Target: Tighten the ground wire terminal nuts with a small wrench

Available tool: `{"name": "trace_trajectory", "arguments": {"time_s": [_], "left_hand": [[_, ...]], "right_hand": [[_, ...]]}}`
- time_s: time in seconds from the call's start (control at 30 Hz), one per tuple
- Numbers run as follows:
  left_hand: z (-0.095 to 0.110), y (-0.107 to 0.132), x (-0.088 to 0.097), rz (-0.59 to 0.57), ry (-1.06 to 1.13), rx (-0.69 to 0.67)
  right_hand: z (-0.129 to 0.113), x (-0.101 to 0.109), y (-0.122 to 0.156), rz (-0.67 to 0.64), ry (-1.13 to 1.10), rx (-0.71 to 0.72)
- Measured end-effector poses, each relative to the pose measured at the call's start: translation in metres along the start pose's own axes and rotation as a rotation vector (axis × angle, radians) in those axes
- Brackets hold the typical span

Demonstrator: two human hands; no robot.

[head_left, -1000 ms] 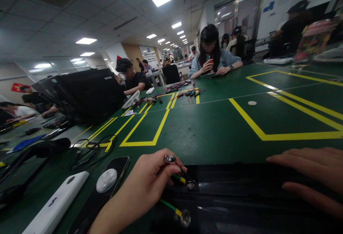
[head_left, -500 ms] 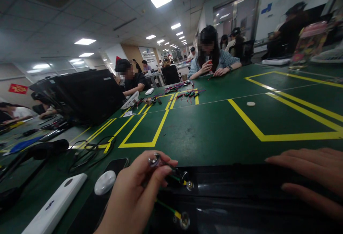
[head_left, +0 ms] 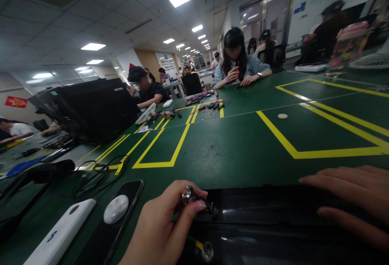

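Note:
Pinched between the thumb and fingers of my left hand (head_left: 170, 220) is a small dark piece with a shiny metal end (head_left: 188, 195); its exact kind is not clear. The piece slants down to the right, its lower end at the upper left part of a long black housing (head_left: 258, 206). Lower on that housing, a yellow-green wire (head_left: 199, 244) runs to a round metal terminal (head_left: 208, 252). My right hand (head_left: 352, 202) lies with fingers stretched out over the housing's right side, holding nothing.
Left of me lie a white power bank-like block (head_left: 60, 232), a phone (head_left: 121, 220) with a white oval case (head_left: 116, 209) on it, and a black cable (head_left: 97, 180). Ahead are a small white disc (head_left: 282, 116), wired parts (head_left: 212, 106), black monitors (head_left: 94, 107) and a co-worker (head_left: 240, 66).
My left hand has shifted right and slightly down, turning the small piece so its lower end covers the spot where the upper terminal showed. My right hand stays nearly in place.

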State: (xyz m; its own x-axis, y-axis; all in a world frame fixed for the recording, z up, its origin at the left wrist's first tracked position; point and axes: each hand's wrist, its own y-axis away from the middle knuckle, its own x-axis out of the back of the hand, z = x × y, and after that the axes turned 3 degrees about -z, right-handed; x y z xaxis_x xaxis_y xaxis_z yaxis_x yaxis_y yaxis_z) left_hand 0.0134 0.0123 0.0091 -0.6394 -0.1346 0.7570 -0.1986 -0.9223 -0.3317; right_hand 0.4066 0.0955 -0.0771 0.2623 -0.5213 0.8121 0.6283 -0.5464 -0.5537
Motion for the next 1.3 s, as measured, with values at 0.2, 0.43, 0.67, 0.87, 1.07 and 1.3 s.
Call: {"name": "trace_trajectory", "arguments": {"time_s": [0.2,0.43,0.67,0.87,1.07,1.3], "left_hand": [[-0.001,0.001,-0.001,-0.007,0.000,0.003],[-0.002,-0.001,0.000,-0.017,-0.043,-0.036],[0.000,-0.003,0.001,-0.021,-0.047,-0.043],[-0.001,-0.003,-0.001,-0.042,-0.056,-0.087],[0.001,-0.002,-0.001,-0.061,-0.079,-0.150],[0.001,-0.002,0.000,-0.024,-0.055,-0.083]], "right_hand": [[0.001,-0.004,0.003,0.010,0.002,-0.010],[-0.001,0.003,-0.005,-0.003,0.012,0.000],[-0.002,0.001,-0.006,-0.001,0.000,-0.004],[-0.016,0.005,-0.026,0.156,-0.370,-0.050],[-0.025,0.009,-0.047,0.202,-0.522,-0.058],[-0.004,0.001,-0.008,0.016,-0.083,-0.030]]}}
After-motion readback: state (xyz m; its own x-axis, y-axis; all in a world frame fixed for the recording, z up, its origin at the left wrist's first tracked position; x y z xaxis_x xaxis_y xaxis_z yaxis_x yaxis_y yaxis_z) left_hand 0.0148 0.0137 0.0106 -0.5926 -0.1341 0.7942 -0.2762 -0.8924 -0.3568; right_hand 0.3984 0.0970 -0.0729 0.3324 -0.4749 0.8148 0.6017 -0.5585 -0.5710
